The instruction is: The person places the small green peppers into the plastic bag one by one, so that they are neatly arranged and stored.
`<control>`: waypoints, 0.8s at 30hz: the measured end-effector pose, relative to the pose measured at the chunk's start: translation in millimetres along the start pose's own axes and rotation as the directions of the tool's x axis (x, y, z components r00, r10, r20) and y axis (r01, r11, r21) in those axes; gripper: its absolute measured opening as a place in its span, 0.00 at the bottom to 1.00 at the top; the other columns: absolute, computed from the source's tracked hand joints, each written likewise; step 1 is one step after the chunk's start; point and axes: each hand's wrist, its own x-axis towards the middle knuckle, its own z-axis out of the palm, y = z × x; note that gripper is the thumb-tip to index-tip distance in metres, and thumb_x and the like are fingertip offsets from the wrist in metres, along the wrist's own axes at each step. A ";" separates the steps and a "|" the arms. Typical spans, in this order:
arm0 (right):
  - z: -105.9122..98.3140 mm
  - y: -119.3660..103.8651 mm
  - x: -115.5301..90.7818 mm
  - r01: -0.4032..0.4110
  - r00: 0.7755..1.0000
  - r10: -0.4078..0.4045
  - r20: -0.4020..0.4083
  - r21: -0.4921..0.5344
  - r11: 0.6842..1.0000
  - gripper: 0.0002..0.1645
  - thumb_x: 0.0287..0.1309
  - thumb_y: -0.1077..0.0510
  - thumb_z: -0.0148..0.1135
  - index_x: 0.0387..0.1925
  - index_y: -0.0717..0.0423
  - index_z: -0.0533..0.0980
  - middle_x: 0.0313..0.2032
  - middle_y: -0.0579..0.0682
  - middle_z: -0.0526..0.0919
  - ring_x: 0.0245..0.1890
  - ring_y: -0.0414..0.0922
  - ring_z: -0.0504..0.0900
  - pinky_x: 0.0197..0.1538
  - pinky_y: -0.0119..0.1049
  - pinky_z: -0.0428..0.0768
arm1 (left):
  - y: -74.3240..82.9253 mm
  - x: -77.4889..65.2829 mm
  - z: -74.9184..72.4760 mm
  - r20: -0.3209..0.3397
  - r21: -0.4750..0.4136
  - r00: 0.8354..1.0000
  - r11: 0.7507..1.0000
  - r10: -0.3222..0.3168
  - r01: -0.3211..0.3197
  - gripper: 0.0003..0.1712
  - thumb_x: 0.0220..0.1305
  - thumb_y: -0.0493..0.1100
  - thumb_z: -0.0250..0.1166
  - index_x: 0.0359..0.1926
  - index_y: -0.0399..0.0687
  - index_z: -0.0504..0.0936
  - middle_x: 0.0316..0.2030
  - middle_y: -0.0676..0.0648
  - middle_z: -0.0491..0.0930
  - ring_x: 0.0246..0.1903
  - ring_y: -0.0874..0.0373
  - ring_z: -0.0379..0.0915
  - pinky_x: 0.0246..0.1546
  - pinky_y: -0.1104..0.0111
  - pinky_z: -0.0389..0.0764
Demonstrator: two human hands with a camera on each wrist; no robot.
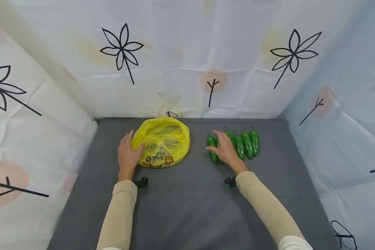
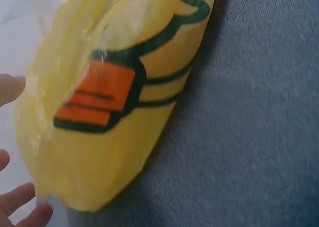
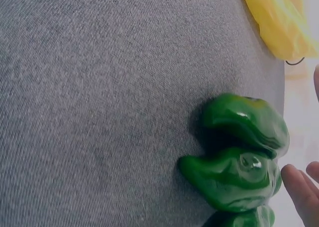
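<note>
A yellow plastic bag point(image 1: 182, 142) with dark and orange print sits on the grey table, its mouth spread wide. At the bag's left side is my left hand point(image 1: 128, 155), fingers spread and thumb over the rim; whether it touches the plastic I cannot tell. Several glossy green chili peppers point(image 1: 247, 144) lie side by side in a row right of the bag. My right hand point(image 1: 226, 151) hovers over the left part of that row with thumb and fingers apart, partly hiding some peppers. In the right wrist view, a near pepper point(image 3: 244, 122) shows beside the fingertips point(image 3: 295, 182).
White cloth walls point(image 1: 175, 52) with flower and twig drawings enclose the grey table point(image 1: 187, 208) at the back and both sides. A gap of bare table separates the bag from the peppers. Dark wrist-worn devices point(image 1: 141, 182) sit at both wrists.
</note>
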 end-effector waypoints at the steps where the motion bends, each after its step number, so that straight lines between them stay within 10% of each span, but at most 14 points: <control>1: 0.8 -0.6 -0.6 -0.005 1.000 0.005 0.001 0.004 1.000 0.52 0.59 0.46 0.73 0.78 0.54 0.57 0.74 0.62 0.62 0.72 0.62 0.65 0.70 0.60 0.69 | -1.3 -0.9 -0.3 0.007 -0.017 1.000 1.000 -0.002 0.002 0.45 0.69 0.63 0.62 0.81 0.72 0.52 0.80 0.45 0.54 0.75 0.36 0.54 0.70 0.35 0.58; 7: 6.2 -4.4 -1.4 -0.037 0.999 0.036 0.009 0.015 0.999 0.51 0.60 0.46 0.72 0.78 0.53 0.59 0.74 0.60 0.64 0.59 0.59 0.76 0.62 0.57 0.75 | -9.7 -4.6 -0.1 0.016 -0.088 1.000 0.996 0.006 -0.005 0.45 0.68 0.60 0.65 0.80 0.68 0.55 0.78 0.43 0.58 0.76 0.38 0.55 0.73 0.40 0.56; 15: 8.0 -7.4 -0.4 -0.038 0.999 0.038 0.004 -0.002 0.999 0.47 0.60 0.47 0.72 0.75 0.57 0.63 0.73 0.62 0.66 0.70 0.61 0.69 0.69 0.58 0.70 | -23.6 -2.5 7.0 -0.003 -0.153 0.999 0.987 -0.046 0.045 0.41 0.71 0.56 0.63 0.80 0.71 0.56 0.76 0.45 0.62 0.75 0.44 0.57 0.75 0.46 0.57; 24: 13.6 -4.7 -1.0 -0.038 0.999 0.037 -0.024 -0.009 0.999 0.42 0.59 0.50 0.74 0.70 0.60 0.69 0.68 0.63 0.71 0.63 0.60 0.75 0.63 0.56 0.75 | -33.4 -5.9 11.1 0.060 -0.375 0.989 0.915 -0.136 0.149 0.36 0.74 0.57 0.58 0.79 0.73 0.58 0.77 0.46 0.62 0.73 0.44 0.61 0.70 0.45 0.64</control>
